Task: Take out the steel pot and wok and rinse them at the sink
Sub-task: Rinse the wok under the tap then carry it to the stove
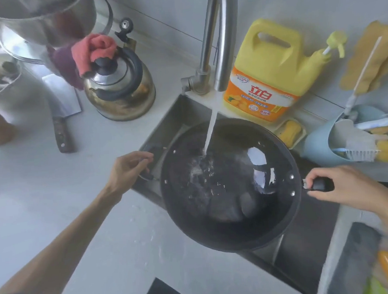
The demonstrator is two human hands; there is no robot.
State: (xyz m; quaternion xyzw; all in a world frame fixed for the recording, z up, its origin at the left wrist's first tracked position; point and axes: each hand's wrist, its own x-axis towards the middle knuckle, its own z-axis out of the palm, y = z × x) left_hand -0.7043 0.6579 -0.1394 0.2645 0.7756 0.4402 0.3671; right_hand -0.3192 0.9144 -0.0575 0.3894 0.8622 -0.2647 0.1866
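A black wok (232, 212) is held over the steel sink (179, 116). Water streams from the faucet (221, 38) into the wok and pools inside it. My left hand (127, 168) grips the small side handle at the wok's left rim. My right hand (343, 186) grips the long black handle (320, 184) on the right. A large steel pot (44, 17) stands on the counter at the top left, on a round lid or tray.
A kettle (121, 87) with a pink cloth on it stands left of the faucet. A cleaver (61, 114) lies on the white counter. A yellow detergent jug (272, 69), a soap dish (291, 131) and a blue brush holder (324, 145) line the sink's right side.
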